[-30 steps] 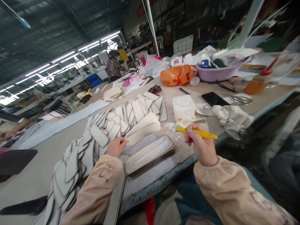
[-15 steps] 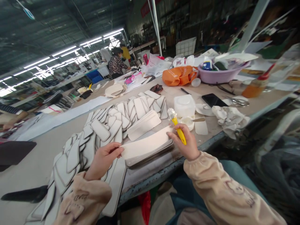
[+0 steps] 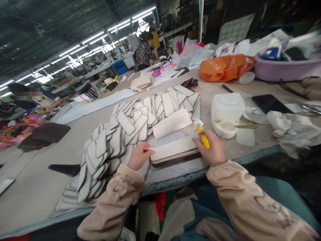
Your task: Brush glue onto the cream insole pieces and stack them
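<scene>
In the head view, my left hand [image 3: 139, 156] pinches the left end of a pale, rounded-edge strip [image 3: 174, 148]. The strip lies over a stack of dark-edged panels [image 3: 175, 158] near the table's front edge. My right hand [image 3: 213, 149] grips a yellow-handled brush [image 3: 205, 140], its head caked with white stuff. That hand's thumb and fingers are also at the strip's right end. Just behind is a fanned set of pale strips [image 3: 173, 124]. To the left spreads a big heap of overlapping pale panels [image 3: 125, 124].
Right of the hands stand a white plastic container [image 3: 227, 105], a stick [image 3: 247, 126] and crumpled cloth [image 3: 293, 125]. Farther back are a black phone [image 3: 271, 103], an orange bag [image 3: 223, 68] and a purple basin [image 3: 286, 70]. A dark pointed object [image 3: 64, 169] lies left; people work beyond.
The view has swung left, so things sit farther right. The strip, held up at an angle before, is now lowered onto the stack, with both hands still at its ends.
</scene>
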Tool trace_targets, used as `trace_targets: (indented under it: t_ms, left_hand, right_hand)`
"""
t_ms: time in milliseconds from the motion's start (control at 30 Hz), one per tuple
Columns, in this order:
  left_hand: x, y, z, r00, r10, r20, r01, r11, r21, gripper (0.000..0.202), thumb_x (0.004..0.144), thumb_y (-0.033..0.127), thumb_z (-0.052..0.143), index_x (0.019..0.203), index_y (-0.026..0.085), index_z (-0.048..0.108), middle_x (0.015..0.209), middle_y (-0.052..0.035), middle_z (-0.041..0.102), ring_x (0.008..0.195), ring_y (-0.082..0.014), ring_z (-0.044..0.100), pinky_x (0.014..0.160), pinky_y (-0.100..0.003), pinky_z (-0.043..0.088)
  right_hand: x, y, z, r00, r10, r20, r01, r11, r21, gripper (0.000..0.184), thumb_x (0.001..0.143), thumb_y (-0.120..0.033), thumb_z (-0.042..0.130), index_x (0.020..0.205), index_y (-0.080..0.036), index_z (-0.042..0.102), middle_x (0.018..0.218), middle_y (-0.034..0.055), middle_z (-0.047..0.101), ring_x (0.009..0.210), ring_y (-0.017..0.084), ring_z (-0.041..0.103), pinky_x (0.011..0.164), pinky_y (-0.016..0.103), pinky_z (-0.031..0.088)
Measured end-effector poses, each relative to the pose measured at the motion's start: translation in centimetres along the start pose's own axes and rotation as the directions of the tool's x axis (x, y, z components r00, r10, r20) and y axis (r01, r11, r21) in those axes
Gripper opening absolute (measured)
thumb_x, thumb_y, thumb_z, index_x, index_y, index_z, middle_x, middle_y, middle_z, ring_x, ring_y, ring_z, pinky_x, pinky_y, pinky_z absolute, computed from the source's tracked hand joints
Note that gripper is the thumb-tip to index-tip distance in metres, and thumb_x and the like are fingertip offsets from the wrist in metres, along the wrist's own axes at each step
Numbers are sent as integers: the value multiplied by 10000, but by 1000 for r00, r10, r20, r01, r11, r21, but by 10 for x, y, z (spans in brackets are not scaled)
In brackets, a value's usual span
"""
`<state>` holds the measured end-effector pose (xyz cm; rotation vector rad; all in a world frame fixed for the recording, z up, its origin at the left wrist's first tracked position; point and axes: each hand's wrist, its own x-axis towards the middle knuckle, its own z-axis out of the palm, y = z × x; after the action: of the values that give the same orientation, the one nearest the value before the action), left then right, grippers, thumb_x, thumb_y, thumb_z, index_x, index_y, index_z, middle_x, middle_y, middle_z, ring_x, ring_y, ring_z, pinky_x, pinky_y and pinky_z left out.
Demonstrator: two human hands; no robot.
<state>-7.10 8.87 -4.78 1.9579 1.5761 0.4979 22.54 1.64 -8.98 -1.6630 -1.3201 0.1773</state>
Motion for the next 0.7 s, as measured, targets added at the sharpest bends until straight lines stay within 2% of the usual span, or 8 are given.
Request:
trace_targets:
  t_ms: [267, 400, 500, 600, 700]
  left_hand:
    - [-3, -6, 11, 1000, -25, 11, 24, 1000, 20, 289, 711, 372, 662, 922, 199, 565, 673, 31, 621, 638, -151, 585, 613, -278, 420]
    - [-7, -5, 12, 999, -26, -28, 25, 999, -29, 345, 698, 378, 682, 958, 186, 563, 680, 31, 605, 630, -143, 575, 621, -278, 443]
    - [-16, -7, 12, 996, -7, -87, -3, 993, -117, 393, 716, 380, 670, 1034, 175, 565, 808, 1, 613, 600, -117, 566, 595, -269, 476]
    - [-30, -13, 11, 968, 132, -212, -158, 981, -113, 319, 781, 360, 617, 1041, 177, 591, 1010, -66, 608, 666, -116, 595, 618, -276, 515]
    - [-46, -21, 13, 888, 371, -271, -369, 928, 61, 255, 800, 306, 619, 1028, 191, 630, 1129, -105, 602, 867, -181, 626, 749, -335, 540]
  right_hand:
    - [1, 4, 5, 1000, -10, 16, 12, 992, -127, 273, 812, -426, 596, 1011, -241, 567, 882, 40, 676, 701, 236, 627, 631, 327, 423]
    - [1, 5, 6, 1000, 8, 24, -4, 989, -145, 266, 813, -420, 600, 1007, -242, 563, 869, 38, 683, 703, 243, 635, 628, 328, 427]
    - [0, 6, 6, 1000, 4, 21, -1, 991, -133, 273, 812, -418, 605, 1017, -244, 559, 886, 38, 684, 728, 248, 642, 636, 330, 433]
    - [0, 6, 5, 1000, 9, 24, -6, 991, -132, 254, 806, -390, 612, 1009, -247, 562, 881, 34, 682, 723, 245, 639, 630, 328, 428]
    - [0, 6, 5, 999, 21, 27, -17, 991, -131, 236, 799, -372, 622, 993, -250, 566, 857, 32, 680, 705, 241, 632, 616, 324, 423]
